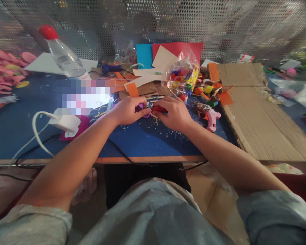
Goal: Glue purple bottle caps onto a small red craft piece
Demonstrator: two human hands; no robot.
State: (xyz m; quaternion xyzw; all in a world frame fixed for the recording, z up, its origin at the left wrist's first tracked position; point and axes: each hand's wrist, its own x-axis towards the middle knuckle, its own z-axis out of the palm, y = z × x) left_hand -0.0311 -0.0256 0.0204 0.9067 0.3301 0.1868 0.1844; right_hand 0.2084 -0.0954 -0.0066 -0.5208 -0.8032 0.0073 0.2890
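Observation:
Over the blue tabletop [153, 146] my two hands are close together, fingertips almost meeting. My left hand [129, 110] is closed, thumb and fingers pinching a purple looped piece [143, 111] whose kind I cannot make out. The fingers of my right hand [174, 112] curl round a small red piece [158, 110], partly hidden by them. Whether the purple and red pieces touch is unclear. Small pale scraps [156, 127] lie scattered below the hands. To the right of my right hand rests a pink glue gun [213, 119].
A clear bag [182, 76] of colourful pieces stands behind the hands, near red card [197, 51] and blue card [144, 56]. Cardboard [265, 119] covers the right side. At left are a red-capped bottle [68, 61], a white charger [66, 120] and a black cable [119, 149].

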